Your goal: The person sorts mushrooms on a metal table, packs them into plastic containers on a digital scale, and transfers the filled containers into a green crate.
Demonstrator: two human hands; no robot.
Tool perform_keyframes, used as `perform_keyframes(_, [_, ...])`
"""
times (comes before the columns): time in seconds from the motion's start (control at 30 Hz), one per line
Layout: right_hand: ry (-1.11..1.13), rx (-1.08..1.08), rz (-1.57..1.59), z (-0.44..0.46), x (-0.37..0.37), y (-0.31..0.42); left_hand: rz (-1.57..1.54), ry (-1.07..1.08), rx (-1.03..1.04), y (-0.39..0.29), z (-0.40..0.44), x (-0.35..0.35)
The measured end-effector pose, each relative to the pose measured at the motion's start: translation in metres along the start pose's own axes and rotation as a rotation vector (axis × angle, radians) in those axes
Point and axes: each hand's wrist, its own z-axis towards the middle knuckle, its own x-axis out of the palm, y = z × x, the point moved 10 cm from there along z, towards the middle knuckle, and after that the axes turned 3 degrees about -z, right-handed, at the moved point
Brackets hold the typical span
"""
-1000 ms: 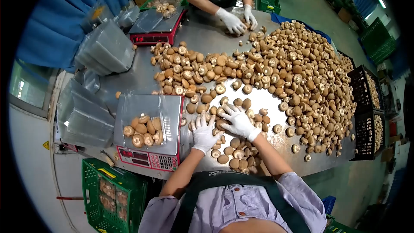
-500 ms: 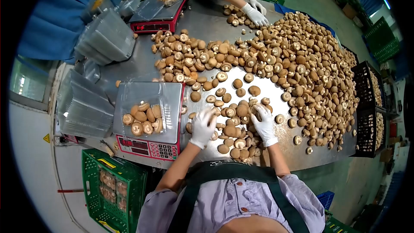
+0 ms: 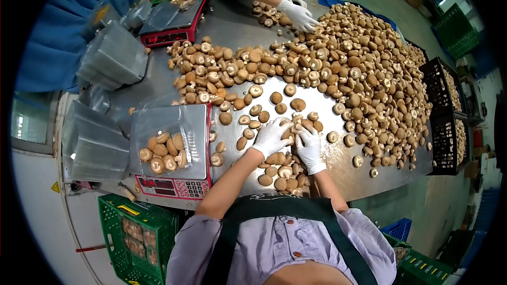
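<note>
My left hand (image 3: 272, 138), in a white glove, is closed around a brown mushroom (image 3: 287, 133) above the small pile in front of me. Close beside it on the right, my right hand (image 3: 309, 149), gloved too, has its fingers bent onto mushrooms at the top of that pile; its grip is partly hidden. Under and between my wrists lie more loose mushrooms (image 3: 280, 183). To the left, a clear plastic tray (image 3: 179, 126) holding several mushrooms (image 3: 164, 152) rests on a red-framed scale (image 3: 198, 142).
A large mushroom heap (image 3: 369, 84) covers the table's right side. Stacked clear trays (image 3: 95, 140) stand at left. Across the table, a co-worker's gloved hand (image 3: 298, 15) touches mushrooms near a second scale (image 3: 169, 34). A green crate (image 3: 113, 232) sits below left; black crates (image 3: 443, 140) stand right.
My left hand has moved right, from beside the scale to the pile close to my right hand. My right hand has shifted slightly left in view. The whole view has shifted slightly.
</note>
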Motion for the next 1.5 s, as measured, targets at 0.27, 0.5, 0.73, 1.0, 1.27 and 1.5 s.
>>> perform_keyframes(0.27, [-0.006, 0.185, 0.242, 0.014, -0.007, -0.027, -0.358, -0.197, -0.041, 0.008, -0.048, -0.034])
perform_keyframes(0.5, [0.176, 0.292, 0.053, 0.097, 0.006, -0.048, -0.594, -0.362, -0.140, 0.031, -0.075, -0.055])
perform_keyframes(0.73, [0.435, 0.325, 0.048, 0.097, 0.061, -0.044, -1.257, -0.190, -0.428, 0.037, -0.087, -0.024])
perform_keyframes(1.0, [0.832, 0.038, 0.501, 0.059, 0.019, 0.055, -1.610, -0.072, -0.514, 0.034, -0.072, 0.008])
perform_keyframes(1.27, [-0.017, 0.377, -0.158, 0.168, -0.038, -0.119, -1.517, -0.004, -0.220, 0.016, -0.063, 0.005])
perform_keyframes(1.5, [0.016, 0.267, -0.398, 0.169, -0.009, -0.148, -1.791, -0.009, -0.558, 0.024, -0.063, 0.027])
